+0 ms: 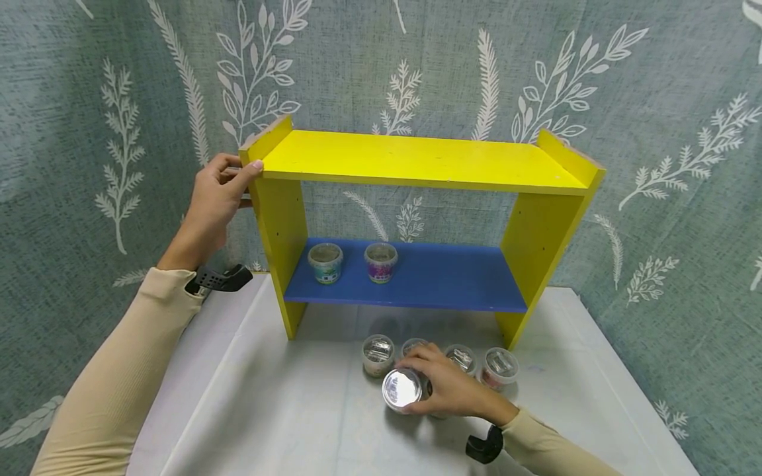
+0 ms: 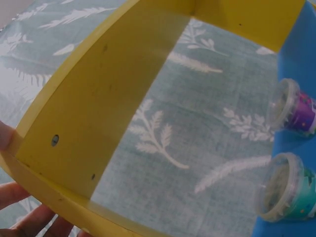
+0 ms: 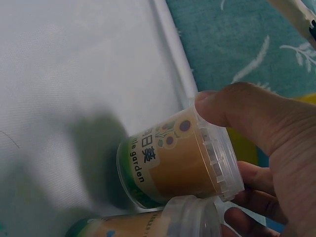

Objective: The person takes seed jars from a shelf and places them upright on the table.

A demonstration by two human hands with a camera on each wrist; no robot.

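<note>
My left hand (image 1: 214, 195) grips the upper left corner of a yellow and blue shelf unit (image 1: 417, 157), thumb at the front edge and fingers behind the side panel. Down at the white table, my right hand (image 1: 449, 391) holds a small clear plastic cup (image 1: 401, 389) by its lidded top, between thumb and fingers. An orange label with sunflowers and a green base shows on this cup (image 3: 165, 165) in the right wrist view. Right beside it is a second lidded cup (image 3: 133, 226). Part of the group behind is hidden by my right hand.
On the blue shelf (image 1: 446, 274) stand a teal-labelled cup (image 1: 325, 264) and a purple-labelled cup (image 1: 381, 263). Several lidded cups are on the table before the unit, including a left one (image 1: 378, 357) and a right one (image 1: 500, 369). A patterned curtain (image 1: 357, 73) hangs behind.
</note>
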